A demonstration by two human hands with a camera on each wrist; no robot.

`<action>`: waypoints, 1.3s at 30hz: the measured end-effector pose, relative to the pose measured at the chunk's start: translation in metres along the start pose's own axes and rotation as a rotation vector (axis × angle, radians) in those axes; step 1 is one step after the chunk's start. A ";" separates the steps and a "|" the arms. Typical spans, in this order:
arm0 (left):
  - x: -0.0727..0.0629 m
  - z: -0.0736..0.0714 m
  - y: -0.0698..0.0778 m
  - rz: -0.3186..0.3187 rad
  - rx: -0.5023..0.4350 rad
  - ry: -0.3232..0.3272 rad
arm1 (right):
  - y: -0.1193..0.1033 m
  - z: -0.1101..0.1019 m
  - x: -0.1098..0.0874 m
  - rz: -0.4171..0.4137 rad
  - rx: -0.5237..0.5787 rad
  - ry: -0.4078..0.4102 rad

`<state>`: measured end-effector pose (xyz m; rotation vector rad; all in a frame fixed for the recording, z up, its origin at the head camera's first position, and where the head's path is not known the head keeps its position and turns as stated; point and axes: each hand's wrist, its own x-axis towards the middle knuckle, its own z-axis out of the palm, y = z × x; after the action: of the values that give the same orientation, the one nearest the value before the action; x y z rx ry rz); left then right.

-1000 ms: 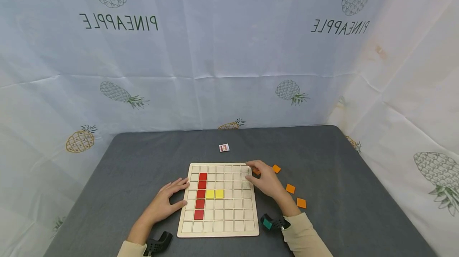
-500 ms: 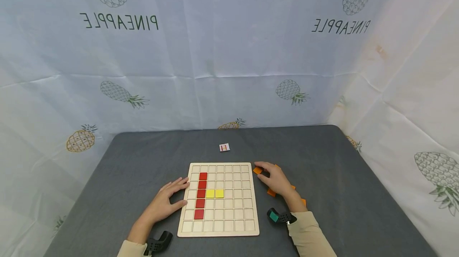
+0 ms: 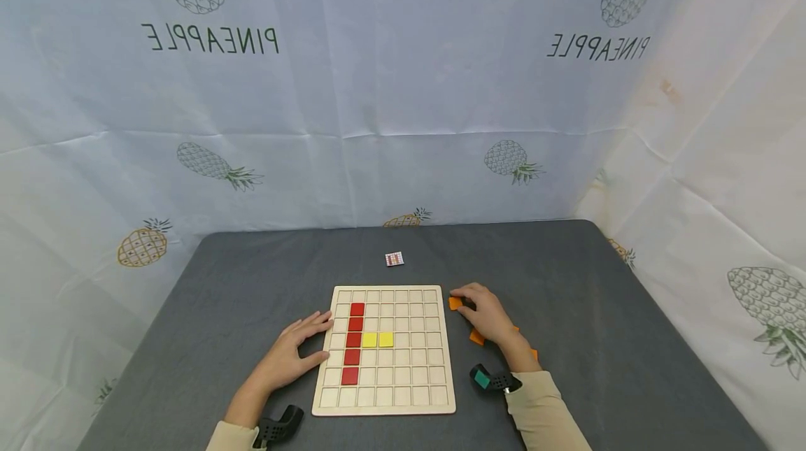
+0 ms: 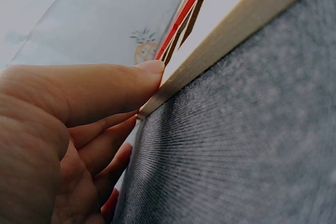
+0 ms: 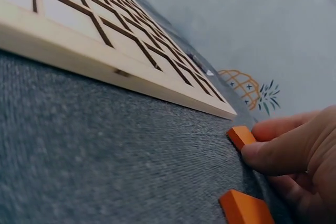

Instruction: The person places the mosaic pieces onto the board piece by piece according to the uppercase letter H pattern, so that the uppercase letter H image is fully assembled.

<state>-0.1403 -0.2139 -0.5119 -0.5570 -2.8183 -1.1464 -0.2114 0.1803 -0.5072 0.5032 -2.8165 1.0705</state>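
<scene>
A square-grid wooden board (image 3: 409, 374) lies on the dark cloth, with a column of red tiles (image 3: 352, 340) and two yellow tiles (image 3: 385, 340) set in its cells. My left hand (image 3: 286, 356) rests along the board's left edge with fingers loosely spread. In the left wrist view its thumb (image 4: 121, 85) touches the edge. Just off the board's upper right corner, my right hand (image 3: 485, 315) pinches an orange tile (image 3: 455, 303) between thumb and fingers, low over the cloth. A second orange tile (image 5: 247, 209) lies nearer the right wrist camera.
Other orange tiles (image 3: 476, 336) lie right of the board, some partly hidden under the right hand and forearm. A small patterned card (image 3: 394, 259) lies beyond the board. A pineapple-print curtain (image 3: 403, 87) hangs behind the table (image 3: 277, 262).
My right hand has drawn right, away from the board's upper right corner, and now pinches the orange tile there, which has shifted slightly and turned. The left hand stays on the board.
</scene>
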 end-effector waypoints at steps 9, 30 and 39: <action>0.000 0.000 -0.001 0.021 0.006 0.008 | -0.011 -0.002 -0.001 -0.016 0.002 0.040; 0.000 0.000 -0.002 0.014 0.009 0.007 | -0.041 0.024 0.010 -0.187 0.070 -0.024; 0.000 0.000 -0.001 0.019 0.021 0.004 | -0.053 0.040 0.019 -0.198 0.070 -0.089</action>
<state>-0.1404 -0.2146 -0.5125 -0.5783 -2.8122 -1.1119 -0.2100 0.1116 -0.5005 0.8361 -2.7376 1.1348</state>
